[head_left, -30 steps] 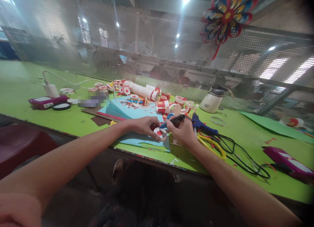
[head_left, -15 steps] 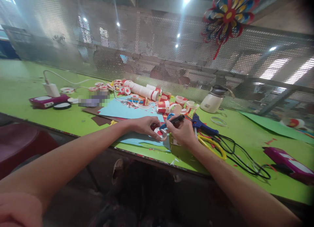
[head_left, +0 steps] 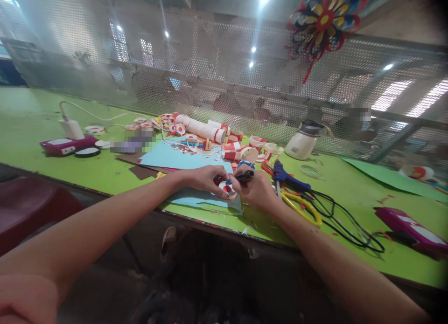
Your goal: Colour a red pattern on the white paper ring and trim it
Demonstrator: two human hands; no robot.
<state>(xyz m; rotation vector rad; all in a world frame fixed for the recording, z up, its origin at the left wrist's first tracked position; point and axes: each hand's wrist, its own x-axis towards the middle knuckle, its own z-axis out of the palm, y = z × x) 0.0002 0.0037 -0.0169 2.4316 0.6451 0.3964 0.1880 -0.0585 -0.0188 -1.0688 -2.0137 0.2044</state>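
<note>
I have my left grip point(head_left: 210, 178) pinched on a red-and-white paper disc point(head_left: 229, 190), near the front edge of the green desk point(head_left: 91, 171) and above a light-blue sheet point(head_left: 196, 200). My right grip point(head_left: 259, 189) is closed around a dark marker point(head_left: 244, 175), its blue end down at the disc; I can't tell whether the tip touches.

Beyond my hands stand and lie cut red-and-white paper cups point(head_left: 230, 151), too small in my view for me to judge their insides. Behind them a long white roll of what look like nested cups point(head_left: 199, 127) lies on its side. Farther right stands a white jug point(head_left: 301, 144) under a black lid, so its contents are hidden from me.

The jug's front bears a small mark I can't read; the yellowish print on the cups' red bands is equally illegible from here.
</note>
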